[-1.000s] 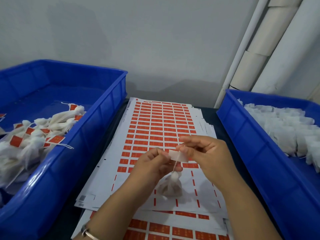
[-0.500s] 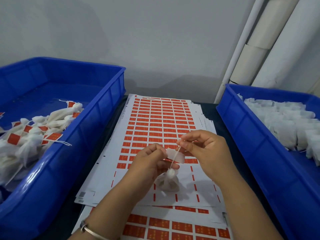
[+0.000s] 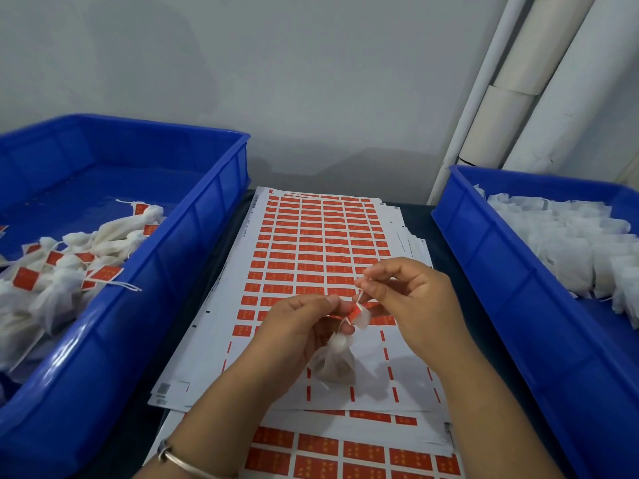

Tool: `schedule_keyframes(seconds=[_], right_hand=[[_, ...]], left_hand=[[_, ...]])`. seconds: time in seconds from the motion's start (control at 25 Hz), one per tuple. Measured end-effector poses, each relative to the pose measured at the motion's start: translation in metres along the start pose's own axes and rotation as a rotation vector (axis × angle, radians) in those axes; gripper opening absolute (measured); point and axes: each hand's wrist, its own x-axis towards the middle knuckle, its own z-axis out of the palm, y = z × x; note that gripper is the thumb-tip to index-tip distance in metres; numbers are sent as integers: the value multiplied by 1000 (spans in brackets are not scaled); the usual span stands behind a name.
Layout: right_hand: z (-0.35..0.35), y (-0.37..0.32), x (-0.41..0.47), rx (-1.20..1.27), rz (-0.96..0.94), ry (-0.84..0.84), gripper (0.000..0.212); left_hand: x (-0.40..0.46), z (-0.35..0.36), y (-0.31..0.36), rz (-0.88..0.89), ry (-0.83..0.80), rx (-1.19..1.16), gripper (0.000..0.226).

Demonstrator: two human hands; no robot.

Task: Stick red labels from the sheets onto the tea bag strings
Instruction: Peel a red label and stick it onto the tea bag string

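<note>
The red label [image 3: 356, 311], seemingly half-folded round the string [image 3: 359, 299], sits above the label sheets [image 3: 311, 243]. Left hand [image 3: 297, 326] pinches it; right hand [image 3: 411, 299] fingers hold the string taut, tea bag [image 3: 333, 361] dangling.

Label sheets [image 3: 321, 243] lie between left bin [image 3: 166, 288] holding labelled bags [image 3: 62, 271] and right bin [image 3: 501, 271] holding unlabelled bags [image 3: 570, 243].
</note>
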Motion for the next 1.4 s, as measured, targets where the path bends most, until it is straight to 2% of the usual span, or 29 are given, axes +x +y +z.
schedule_keyframes(seconds=[0.2,0.4,0.64,0.72,0.84,0.92,1.04,1.12,1.28,1.4], right_hand=[[1,-1,-1,-3,-24,-23,18],[2,-4,-3,-21,-42,-37,19],[4,-6,-5,-23,-52,-42,22],[4,-6,-6,-37,-54,-49,23],[6,-6,-8,-51,-60,-36,22],[7,-8,-9,-50,-55,-36,19],[9,-10,-13,-84,-13,-99,33],[12,-11,-18,-89,1,-32,30],[21,-19,-25,70,26,60,28],[28,-30,-28,153,61,58,34]], left_hand=[[-1,-5,-1,-18,-119,-42,23],[1,-5,-2,-61,-120,-66,14],[2,-6,-4,-53,-129,-51,21],[2,-6,-4,-41,-125,21,23],[1,-3,-4,21,-79,162,14],[-1,-1,-3,90,-24,244,16],[-4,-1,4,155,88,303,13],[-8,-2,11,190,137,349,10],[-23,-5,37,224,143,478,10],[-42,-26,75,345,305,532,13]])
